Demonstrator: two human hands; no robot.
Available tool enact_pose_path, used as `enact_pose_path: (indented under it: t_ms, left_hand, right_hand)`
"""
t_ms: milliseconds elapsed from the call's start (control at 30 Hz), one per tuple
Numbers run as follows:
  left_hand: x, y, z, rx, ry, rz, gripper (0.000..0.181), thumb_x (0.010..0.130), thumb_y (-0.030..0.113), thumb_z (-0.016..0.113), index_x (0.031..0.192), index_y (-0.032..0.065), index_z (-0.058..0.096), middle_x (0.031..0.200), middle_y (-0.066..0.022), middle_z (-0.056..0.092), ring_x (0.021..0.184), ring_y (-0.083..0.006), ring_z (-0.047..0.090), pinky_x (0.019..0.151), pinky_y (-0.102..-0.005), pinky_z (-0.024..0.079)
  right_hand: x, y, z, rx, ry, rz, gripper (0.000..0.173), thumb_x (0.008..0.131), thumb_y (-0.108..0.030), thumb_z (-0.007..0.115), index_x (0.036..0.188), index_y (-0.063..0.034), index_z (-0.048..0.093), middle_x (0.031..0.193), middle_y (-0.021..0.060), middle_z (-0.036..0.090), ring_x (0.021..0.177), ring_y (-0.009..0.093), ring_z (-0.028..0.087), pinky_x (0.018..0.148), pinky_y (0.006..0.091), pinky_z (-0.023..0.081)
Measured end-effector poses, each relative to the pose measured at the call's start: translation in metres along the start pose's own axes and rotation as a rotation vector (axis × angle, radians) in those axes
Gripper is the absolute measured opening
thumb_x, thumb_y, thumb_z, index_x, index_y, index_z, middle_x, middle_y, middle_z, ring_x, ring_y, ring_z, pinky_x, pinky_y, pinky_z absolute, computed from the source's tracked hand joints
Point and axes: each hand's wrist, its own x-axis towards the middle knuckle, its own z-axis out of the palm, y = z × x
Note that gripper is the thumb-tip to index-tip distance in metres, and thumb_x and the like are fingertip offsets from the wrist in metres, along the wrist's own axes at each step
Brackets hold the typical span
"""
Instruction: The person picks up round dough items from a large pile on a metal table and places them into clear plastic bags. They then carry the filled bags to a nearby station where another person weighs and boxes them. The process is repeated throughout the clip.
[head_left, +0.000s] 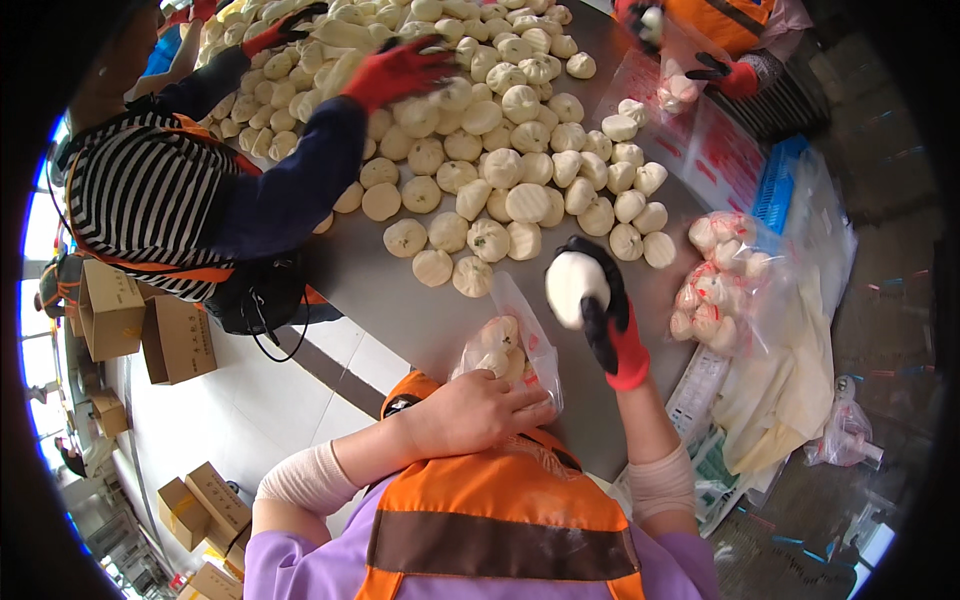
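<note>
My bare left hand (480, 412) holds a clear plastic bag (546, 360) against my front at the table edge; several steamed buns (501, 334) are inside it. In my right hand (615, 315), which wears a red glove with black palm and fingers, is a single white bun (576, 289), held just above the metal table to the right of the bag. Beyond both hands spreads a large heap of pleated buns (504, 169), some lying with their flat undersides up.
A co-worker's red-gloved hand (405, 71) reaches over the heap from the left. Another person's gloved hand (731, 75) is beside a bag at the upper right. A filled bag of buns (712, 277), a blue basket (780, 180) and plastic sheets (784, 360) lie right. Cardboard boxes (180, 337) stand left.
</note>
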Motion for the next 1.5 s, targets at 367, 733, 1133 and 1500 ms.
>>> enact_pose_path:
  t_ms: [367, 733, 1133, 1500]
  left_hand:
    - [-0.005, 0.004, 0.001, 0.02, 0.01, 0.067, 0.039, 0.091, 0.024, 0.056, 0.127, 0.0091, 0.056, 0.119, -0.0057, 0.061, 0.077, -0.0234, 0.065, 0.068, -0.0351, 0.051]
    - [-0.012, 0.01, -0.004, 0.079, 0.023, -0.061, 0.048, 0.088, 0.016, 0.056, 0.136, 0.0224, 0.055, 0.115, -0.0084, 0.066, 0.068, -0.0253, 0.066, 0.067, -0.0366, 0.053]
    - [-0.025, 0.02, -0.01, 0.101, -0.086, -0.122, 0.045, 0.084, 0.017, 0.06, 0.129, 0.0176, 0.06, 0.064, -0.0023, 0.055, 0.058, -0.0224, 0.06, 0.055, -0.0354, 0.049]
    - [-0.052, 0.048, -0.042, 0.319, 0.053, -0.142, 0.06, 0.077, 0.014, 0.061, 0.137, 0.014, 0.056, 0.061, 0.0028, 0.05, 0.053, -0.0154, 0.055, 0.054, -0.0297, 0.047]
  right_hand:
    - [0.101, 0.074, 0.012, -1.055, -0.065, -0.105, 0.072, 0.082, -0.044, 0.073, 0.143, -0.0168, 0.046, 0.145, 0.0159, 0.045, 0.13, 0.037, 0.046, 0.108, 0.049, 0.04]
    - [0.116, 0.089, 0.003, 0.0, -0.004, 0.148, 0.056, 0.085, -0.027, 0.078, 0.133, -0.0071, 0.056, 0.116, 0.0095, 0.066, 0.1, 0.021, 0.064, 0.087, 0.0367, 0.054]
    - [-0.041, -0.035, 0.016, -0.969, -0.776, 0.172, 0.057, 0.084, -0.055, 0.067, 0.122, -0.0135, 0.06, 0.115, 0.011, 0.067, 0.105, 0.032, 0.064, 0.09, 0.0417, 0.05]
    - [-0.082, -0.105, -0.012, -1.132, -0.796, -0.317, 0.029, 0.076, -0.031, 0.073, 0.103, -0.0226, 0.068, 0.087, -0.0041, 0.065, 0.081, 0.018, 0.063, 0.072, 0.0357, 0.045]
